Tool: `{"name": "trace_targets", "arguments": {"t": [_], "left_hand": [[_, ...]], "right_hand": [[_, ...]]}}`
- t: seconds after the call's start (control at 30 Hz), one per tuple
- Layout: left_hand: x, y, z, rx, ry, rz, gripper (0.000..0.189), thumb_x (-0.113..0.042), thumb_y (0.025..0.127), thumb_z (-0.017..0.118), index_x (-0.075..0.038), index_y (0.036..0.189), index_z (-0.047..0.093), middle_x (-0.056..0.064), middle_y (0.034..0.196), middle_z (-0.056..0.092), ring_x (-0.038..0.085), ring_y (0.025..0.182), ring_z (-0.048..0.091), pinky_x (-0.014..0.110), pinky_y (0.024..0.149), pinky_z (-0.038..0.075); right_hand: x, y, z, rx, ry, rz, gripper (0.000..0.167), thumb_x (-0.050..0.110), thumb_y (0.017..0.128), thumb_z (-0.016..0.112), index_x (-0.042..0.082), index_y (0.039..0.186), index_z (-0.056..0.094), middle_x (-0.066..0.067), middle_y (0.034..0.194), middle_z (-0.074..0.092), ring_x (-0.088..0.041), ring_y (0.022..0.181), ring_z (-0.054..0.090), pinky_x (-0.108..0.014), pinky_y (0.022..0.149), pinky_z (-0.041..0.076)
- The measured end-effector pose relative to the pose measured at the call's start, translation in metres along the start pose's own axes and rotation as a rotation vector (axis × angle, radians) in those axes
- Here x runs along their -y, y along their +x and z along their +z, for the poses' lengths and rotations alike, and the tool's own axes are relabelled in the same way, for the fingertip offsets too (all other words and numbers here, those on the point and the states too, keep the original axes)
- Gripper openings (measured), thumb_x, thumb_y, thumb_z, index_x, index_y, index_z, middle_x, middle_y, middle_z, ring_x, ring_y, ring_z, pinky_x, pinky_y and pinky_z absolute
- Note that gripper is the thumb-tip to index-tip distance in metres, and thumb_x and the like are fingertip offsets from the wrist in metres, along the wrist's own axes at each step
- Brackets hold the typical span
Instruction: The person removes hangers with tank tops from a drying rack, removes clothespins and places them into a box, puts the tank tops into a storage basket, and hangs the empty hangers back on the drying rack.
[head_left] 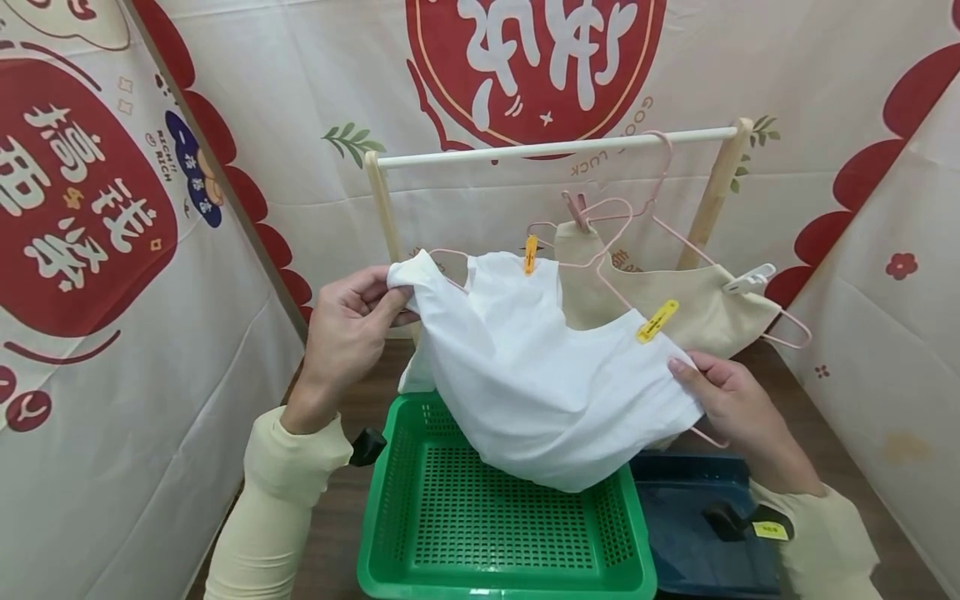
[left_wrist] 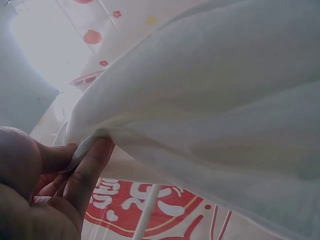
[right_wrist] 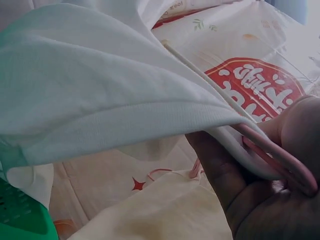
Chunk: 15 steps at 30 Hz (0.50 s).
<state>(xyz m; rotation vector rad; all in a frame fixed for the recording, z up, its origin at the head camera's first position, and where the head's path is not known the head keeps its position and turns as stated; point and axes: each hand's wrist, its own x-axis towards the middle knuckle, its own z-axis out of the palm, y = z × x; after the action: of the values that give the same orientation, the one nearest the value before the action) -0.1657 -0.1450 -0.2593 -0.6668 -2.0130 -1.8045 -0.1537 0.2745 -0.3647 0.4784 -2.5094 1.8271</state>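
Note:
A white shirt (head_left: 517,375) hangs spread over a pink hanger (head_left: 617,287), its lower part bunched above the green basket. My left hand (head_left: 348,325) pinches the shirt's left corner between thumb and fingers; in the left wrist view the cloth (left_wrist: 200,100) is creased at this pinch. At the shirt's right end, my right hand (head_left: 738,404) grips the edge of the cloth. The right wrist view has the hanger's pink end (right_wrist: 300,175) poking out of the cloth against that palm. An orange clothespin (head_left: 530,255) and a yellow clothespin (head_left: 658,322) sit on the shirt's shoulders.
Below stands the green basket (head_left: 506,590), with a dark blue tray (head_left: 701,542) at its right. Behind is a rack with a white rail (head_left: 555,148). A beige garment (head_left: 675,292) hangs there, with a white clothespin (head_left: 748,279) and a pink clothespin (head_left: 576,210). Printed cloth walls surround everything.

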Motion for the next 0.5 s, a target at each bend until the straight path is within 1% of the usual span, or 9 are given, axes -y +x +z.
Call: {"name": "trace_targets", "arguments": {"t": [0.17,0.27,0.37,0.5], "left_hand": [[-0.014,-0.001,0.0,-0.037,-0.033,0.043,0.022,0.01,0.091,0.063,0.013,0.113,0.065,0.009,0.101,0.074,0.019,0.086,0.073,0.037,0.076,0.058],[-0.023,-0.001,-0.001,-0.048,-0.04,0.053,0.023,0.01,0.09,0.063,0.013,0.113,0.065,0.004,0.099,0.074,0.019,0.085,0.073,0.037,0.076,0.058],[-0.03,-0.003,-0.001,-0.045,-0.04,0.057,0.024,0.012,0.09,0.063,0.014,0.113,0.064,0.001,0.098,0.074,0.018,0.085,0.073,0.037,0.075,0.058],[-0.037,-0.006,-0.002,-0.035,-0.059,0.066,0.023,0.013,0.09,0.061,0.016,0.112,0.063,0.001,0.098,0.074,0.018,0.084,0.073,0.037,0.074,0.058]], "right_hand": [[0.003,-0.002,0.0,0.011,0.045,-0.044,0.027,0.013,0.105,0.048,0.02,0.126,0.063,0.009,0.103,0.073,-0.017,0.082,0.075,-0.033,0.066,0.058],[0.004,-0.003,0.0,0.027,0.09,-0.066,0.028,0.009,0.105,0.047,0.021,0.124,0.064,0.007,0.102,0.073,-0.017,0.081,0.074,-0.031,0.066,0.058],[0.006,-0.004,0.0,0.038,0.116,-0.076,0.03,0.007,0.105,0.046,0.021,0.123,0.065,0.005,0.101,0.073,-0.017,0.081,0.074,-0.031,0.066,0.058],[0.01,-0.008,-0.002,0.031,0.11,-0.08,0.031,0.007,0.104,0.046,0.02,0.126,0.064,0.005,0.103,0.073,-0.018,0.082,0.074,-0.031,0.066,0.057]]}}
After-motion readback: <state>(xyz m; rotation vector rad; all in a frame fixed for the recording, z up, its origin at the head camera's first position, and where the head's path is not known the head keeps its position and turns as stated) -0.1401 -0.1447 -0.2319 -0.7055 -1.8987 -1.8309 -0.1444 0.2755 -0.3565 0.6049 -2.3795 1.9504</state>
